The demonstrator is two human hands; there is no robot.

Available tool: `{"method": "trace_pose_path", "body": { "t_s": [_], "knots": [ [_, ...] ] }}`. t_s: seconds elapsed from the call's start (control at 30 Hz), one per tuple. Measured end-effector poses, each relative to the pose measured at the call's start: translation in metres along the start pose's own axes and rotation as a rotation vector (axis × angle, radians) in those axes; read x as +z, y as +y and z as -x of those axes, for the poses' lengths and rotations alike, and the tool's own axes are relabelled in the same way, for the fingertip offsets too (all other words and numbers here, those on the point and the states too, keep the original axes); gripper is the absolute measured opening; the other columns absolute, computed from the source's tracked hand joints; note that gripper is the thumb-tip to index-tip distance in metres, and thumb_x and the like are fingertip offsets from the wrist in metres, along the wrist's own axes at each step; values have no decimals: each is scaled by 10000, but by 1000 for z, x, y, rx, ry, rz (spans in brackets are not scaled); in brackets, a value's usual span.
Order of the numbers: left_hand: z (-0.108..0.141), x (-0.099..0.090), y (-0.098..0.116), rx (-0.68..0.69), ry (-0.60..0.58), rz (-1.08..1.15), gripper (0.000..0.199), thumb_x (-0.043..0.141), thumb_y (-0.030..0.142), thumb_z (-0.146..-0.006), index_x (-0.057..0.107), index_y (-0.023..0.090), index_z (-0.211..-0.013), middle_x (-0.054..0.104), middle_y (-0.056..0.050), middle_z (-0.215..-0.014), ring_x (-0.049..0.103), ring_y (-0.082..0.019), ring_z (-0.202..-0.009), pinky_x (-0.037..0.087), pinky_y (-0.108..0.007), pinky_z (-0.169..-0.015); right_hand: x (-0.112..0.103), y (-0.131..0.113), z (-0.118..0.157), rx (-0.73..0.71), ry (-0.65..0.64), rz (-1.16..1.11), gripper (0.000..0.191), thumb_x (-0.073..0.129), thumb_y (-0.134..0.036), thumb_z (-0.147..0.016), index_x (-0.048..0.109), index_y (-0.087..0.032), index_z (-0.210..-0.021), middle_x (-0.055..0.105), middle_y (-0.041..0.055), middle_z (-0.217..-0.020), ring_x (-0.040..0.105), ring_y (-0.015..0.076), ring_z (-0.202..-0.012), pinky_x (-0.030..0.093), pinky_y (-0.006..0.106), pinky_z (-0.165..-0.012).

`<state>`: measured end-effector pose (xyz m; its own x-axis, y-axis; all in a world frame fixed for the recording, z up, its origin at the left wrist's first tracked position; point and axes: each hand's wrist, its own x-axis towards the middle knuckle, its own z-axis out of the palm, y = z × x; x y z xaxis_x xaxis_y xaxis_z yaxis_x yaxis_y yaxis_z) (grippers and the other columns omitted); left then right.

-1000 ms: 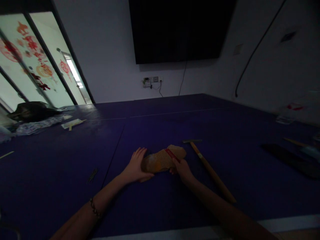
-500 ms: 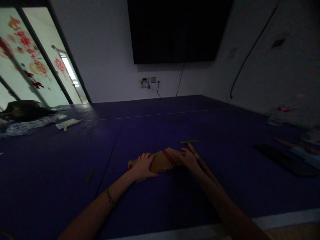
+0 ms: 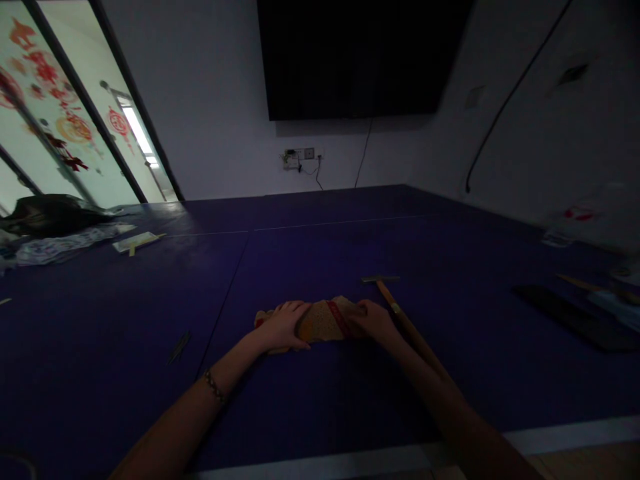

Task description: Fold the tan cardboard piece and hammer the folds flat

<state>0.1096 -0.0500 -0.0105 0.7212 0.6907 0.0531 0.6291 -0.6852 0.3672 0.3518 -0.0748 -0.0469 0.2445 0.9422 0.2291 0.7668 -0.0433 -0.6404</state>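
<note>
A crumpled tan packet with a red printed band and an orange patch lies flat on the purple tabletop. Across its left part rests my left hand, fingers over the far side and thumb along the near edge. My right hand pinches the packet's right end; its fingertips are partly hidden. Just right of that hand lies a hammer with a long wooden handle and a narrow metal head, its handle running beside my right forearm.
Thin nail-like pieces lie to the left. On the right are a dark flat object and a clear plastic bottle. A black bag and a white tray-like item sit far left. A large screen hangs on the wall.
My right fingers have drawn closer together on the packet's right end. My left hand has shifted slightly left along it. The view has tilted a little.
</note>
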Motion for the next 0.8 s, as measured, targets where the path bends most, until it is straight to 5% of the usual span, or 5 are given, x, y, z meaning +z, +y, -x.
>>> {"method": "trace_pose_path", "body": {
  "t_s": [0.17,0.4,0.53,0.8],
  "knots": [
    [1,1,-3,13,-6,23,921,712,462,-493,287,230,-1276,407,-112,-1274,357,-294,-1174,250,-430,-971,-1,-6,4,-64,34,75,315,620,-261,-615,610,-122,-897,560,172,-1011,527,313,-957,409,410,-788],
    [7,5,-9,70,-49,-77,846,571,556,-634,224,195,-1316,302,-136,-1366,274,-270,-1245,212,-413,-1004,6,-21,8,-592,-225,92,392,493,-157,-743,521,-198,-1131,530,79,-1181,425,221,-1131,320,414,-965],
    [11,9,-12,101,-27,-155,770,427,596,-720,176,208,-1336,230,-126,-1400,210,-263,-1276,160,-433,-1020,9,-24,12,-596,-270,130,357,460,-141,-770,548,-209,-1110,547,80,-1166,446,212,-1118,341,399,-959],
    [8,7,-16,138,-34,-187,764,433,582,-725,159,222,-1341,235,-109,-1401,190,-253,-1284,127,-426,-1031,6,-28,14,-579,-260,182,344,480,-131,-756,567,-214,-1077,563,76,-1133,466,214,-1090,366,389,-924]
  ]
}}
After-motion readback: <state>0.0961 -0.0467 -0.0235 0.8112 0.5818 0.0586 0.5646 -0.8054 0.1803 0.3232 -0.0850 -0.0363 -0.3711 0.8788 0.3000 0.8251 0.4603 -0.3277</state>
